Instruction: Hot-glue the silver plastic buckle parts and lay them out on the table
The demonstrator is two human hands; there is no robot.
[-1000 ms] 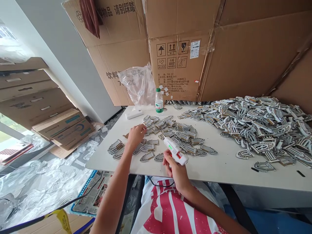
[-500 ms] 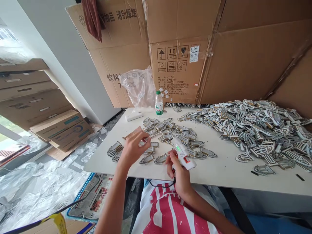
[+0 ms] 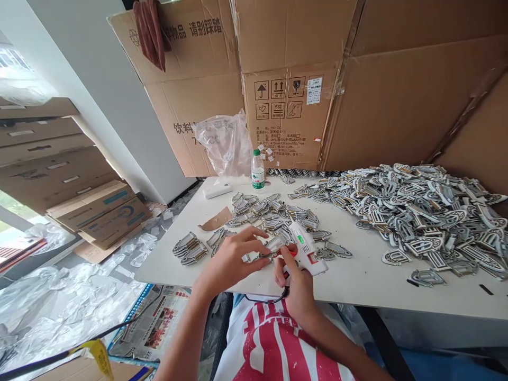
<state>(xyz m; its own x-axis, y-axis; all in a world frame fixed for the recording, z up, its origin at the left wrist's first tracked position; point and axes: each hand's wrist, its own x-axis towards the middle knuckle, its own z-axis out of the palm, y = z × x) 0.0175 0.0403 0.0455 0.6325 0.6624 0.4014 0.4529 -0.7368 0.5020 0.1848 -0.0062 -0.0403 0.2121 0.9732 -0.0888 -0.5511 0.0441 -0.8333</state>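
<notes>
Nearest me, my right hand (image 3: 296, 283) is wrapped around the white glue gun (image 3: 306, 248), and my left hand (image 3: 230, 259) pinches a small cutout piece (image 3: 273, 244) just above the table (image 3: 357, 275). The piece looks light, thin and bendable to me, so I'd grip its edges. Beyond lie loose pieces (image 3: 270, 211) and a big pile (image 3: 416, 211).
</notes>
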